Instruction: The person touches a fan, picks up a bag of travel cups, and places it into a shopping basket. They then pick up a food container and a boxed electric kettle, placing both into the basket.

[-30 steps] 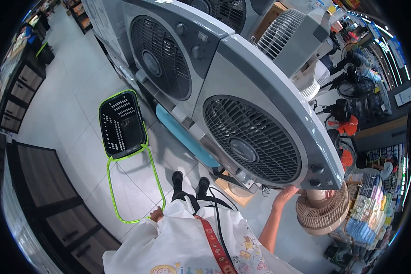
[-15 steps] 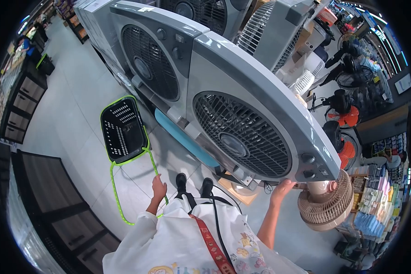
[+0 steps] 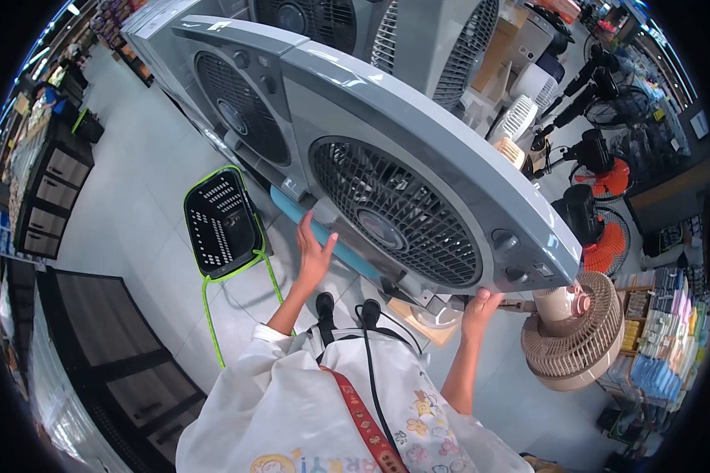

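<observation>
A large grey box fan (image 3: 394, 209) with a round dark grille and two knobs at its right end leans in front of me. My right hand (image 3: 481, 307) is closed on its lower right edge, thumb on the near side. My left hand (image 3: 315, 256) is raised with fingers spread, holding nothing. It overlaps the light-blue panel (image 3: 347, 254) below the fan in this view. A second grey box fan (image 3: 241, 106) stands beside the first, on its left. Right of my right hand is a beige round fan (image 3: 572, 335).
A black basket (image 3: 222, 225) with a green rim and a long green rope handle stands on the tiled floor to my left. Dark cabinets (image 3: 110, 323) line the lower left. Orange-bladed fans (image 3: 607, 244) and shelves of folded goods (image 3: 655, 347) fill the right side.
My left hand has come away from the green rope handle and moved up and right toward the fan, fingers spreading. My right hand stays at the fan's lower right edge.
</observation>
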Motion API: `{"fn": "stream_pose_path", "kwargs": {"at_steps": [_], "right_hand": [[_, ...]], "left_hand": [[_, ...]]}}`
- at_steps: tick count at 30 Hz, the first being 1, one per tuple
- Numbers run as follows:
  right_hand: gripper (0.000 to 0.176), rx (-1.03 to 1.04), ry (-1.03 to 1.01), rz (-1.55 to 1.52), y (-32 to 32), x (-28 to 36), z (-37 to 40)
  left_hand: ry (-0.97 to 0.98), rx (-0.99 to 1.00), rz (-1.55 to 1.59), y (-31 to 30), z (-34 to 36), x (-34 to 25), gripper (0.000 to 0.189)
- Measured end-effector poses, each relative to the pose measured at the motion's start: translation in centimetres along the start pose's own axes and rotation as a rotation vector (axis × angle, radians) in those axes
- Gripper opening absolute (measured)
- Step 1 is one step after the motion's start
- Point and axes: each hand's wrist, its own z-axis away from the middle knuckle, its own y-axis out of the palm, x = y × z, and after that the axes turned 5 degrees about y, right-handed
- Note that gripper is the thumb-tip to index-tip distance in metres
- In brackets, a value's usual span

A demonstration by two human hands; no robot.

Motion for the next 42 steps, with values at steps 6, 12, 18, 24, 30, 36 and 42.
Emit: {"fn": "stream_pose_path", "kwargs": {"at_steps": [6, 12, 18, 24, 30, 36, 42], "right_hand": [[0.067, -0.025, 0.032, -0.087, -0.1, 1.9, -0.3], [0.047, 0.213, 0.019, -0.069, -1.8, 2.2, -1.4], [0.070, 0.470, -0.055, 0.208, -2.4, -1.9, -1.2], [0.067, 0.560, -0.073, 0.128, -2.7, -3.2, -1.3], [0.061, 0.541, -0.102, 0.116, -2.7, -2.6, -2.0], [0.060, 0.502, -0.146, 0.078, -2.5, -1.8, -2.2], [0.066, 0.169, -0.319, 0.016, -2.3, -2.6, -0.3]], "left_hand": [[0.066, 0.022, -0.022, -0.3, -0.7, -4.8, 0.064], [0.146, 0.089, -0.115, 1.2, 2.2, -7.7, 0.054], [0.229, 0.367, -0.191, 3.9, 7.6, -7.6, 0.049], [0.414, 0.759, -0.410, 5.2, 10.4, -8.4, 0.060], [0.414, 0.865, -0.463, 6.2, 11.5, -8.8, 0.074], [0.464, 0.813, -0.497, 6.1, 11.8, -8.9, 0.075], [0.466, 0.708, -0.529, 5.5, 12.7, -8.1, 0.071]]}}
